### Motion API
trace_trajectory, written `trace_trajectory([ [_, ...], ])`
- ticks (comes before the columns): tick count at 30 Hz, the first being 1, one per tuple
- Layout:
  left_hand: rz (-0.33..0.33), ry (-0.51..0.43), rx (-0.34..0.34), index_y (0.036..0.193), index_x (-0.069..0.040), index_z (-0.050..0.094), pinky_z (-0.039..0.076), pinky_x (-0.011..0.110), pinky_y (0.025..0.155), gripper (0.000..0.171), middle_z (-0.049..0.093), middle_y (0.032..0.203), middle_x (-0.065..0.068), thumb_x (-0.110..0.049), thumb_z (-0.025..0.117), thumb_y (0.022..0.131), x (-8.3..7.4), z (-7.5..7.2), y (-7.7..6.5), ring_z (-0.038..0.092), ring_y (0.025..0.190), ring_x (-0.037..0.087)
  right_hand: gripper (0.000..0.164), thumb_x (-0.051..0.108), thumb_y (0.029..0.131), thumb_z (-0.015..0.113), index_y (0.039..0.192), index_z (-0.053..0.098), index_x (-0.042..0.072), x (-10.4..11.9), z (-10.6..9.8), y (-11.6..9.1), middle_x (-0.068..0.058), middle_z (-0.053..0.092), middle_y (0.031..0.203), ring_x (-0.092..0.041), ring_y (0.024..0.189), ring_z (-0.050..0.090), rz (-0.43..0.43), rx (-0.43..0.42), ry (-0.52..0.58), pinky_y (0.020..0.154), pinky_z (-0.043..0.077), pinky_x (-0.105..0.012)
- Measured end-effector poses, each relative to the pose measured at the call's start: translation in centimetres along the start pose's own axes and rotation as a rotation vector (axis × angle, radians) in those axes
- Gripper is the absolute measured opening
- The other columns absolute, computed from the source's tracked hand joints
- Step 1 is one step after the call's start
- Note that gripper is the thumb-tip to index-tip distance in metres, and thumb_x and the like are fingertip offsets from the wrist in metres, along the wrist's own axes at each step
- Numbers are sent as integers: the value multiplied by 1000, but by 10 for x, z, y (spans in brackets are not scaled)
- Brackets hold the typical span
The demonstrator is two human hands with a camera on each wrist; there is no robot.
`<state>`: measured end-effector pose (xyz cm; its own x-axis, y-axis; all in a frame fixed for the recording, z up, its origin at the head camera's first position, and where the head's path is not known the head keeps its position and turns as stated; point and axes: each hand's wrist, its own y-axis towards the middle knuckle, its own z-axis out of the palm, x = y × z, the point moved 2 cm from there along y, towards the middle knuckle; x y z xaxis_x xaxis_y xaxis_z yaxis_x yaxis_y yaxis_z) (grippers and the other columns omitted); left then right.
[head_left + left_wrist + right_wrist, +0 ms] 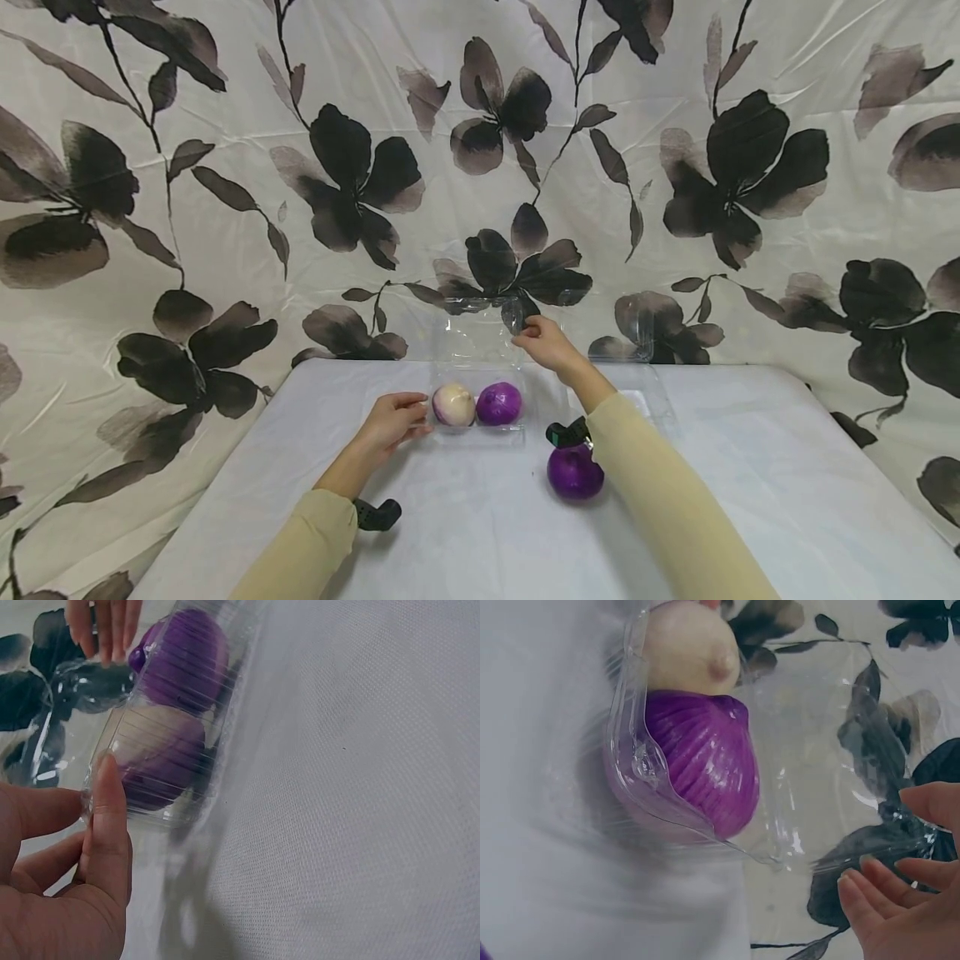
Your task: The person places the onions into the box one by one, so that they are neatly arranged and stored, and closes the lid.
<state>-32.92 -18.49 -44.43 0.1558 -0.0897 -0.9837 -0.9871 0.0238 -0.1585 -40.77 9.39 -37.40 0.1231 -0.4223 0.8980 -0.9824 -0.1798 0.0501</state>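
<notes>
A clear plastic clamshell container stands at the back of the table with its lid raised. Inside, a cream-and-purple round vegetable sits on the left, touching a ribbed purple onion on the right. My left hand is at the container's left end, thumb and index finger pinching its rim in the left wrist view. My right hand pinches the right edge of the upright lid between thumb and fingers. Another purple onion lies on the table, partly behind the right wrist camera.
A second clear container stands open on the right, partly hidden by the right sleeve. White cloth covers the table. A floral curtain hangs right behind the table's back edge.
</notes>
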Motion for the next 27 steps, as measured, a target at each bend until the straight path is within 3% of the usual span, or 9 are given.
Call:
trace_trajectory([
  [6, -6, 2, 3, 142, 15, 46, 63, 28, 81, 40, 54, 114, 20, 1, 51, 104, 0, -1, 0, 56, 97, 22, 56, 18, 104, 58, 152, 39, -3, 3, -4, -7, -21, 54, 136, -35, 130, 50, -23, 6, -14, 109, 47, -50],
  [14, -5, 0, 8, 142, 15, 46, 63, 28, 82, 41, 53, 118, 21, -1, 52, 105, -1, -2, 1, 55, 100, 23, 43, 17, 105, 54, 141, 52, -5, 5, -10, -16, -22, 58, 135, -36, 126, 54, -84, 13, -48, 106, 50, -50],
  [27, -6, 13, 9, 141, 15, 47, 63, 27, 81, 40, 54, 114, 20, -1, 52, 105, 1, -1, 2, 56, 97, 22, 37, 19, 110, 45, 132, 59, -8, 2, -13, -33, -27, 59, 134, -38, 127, 57, -122, 31, 42, 108, 51, -45],
])
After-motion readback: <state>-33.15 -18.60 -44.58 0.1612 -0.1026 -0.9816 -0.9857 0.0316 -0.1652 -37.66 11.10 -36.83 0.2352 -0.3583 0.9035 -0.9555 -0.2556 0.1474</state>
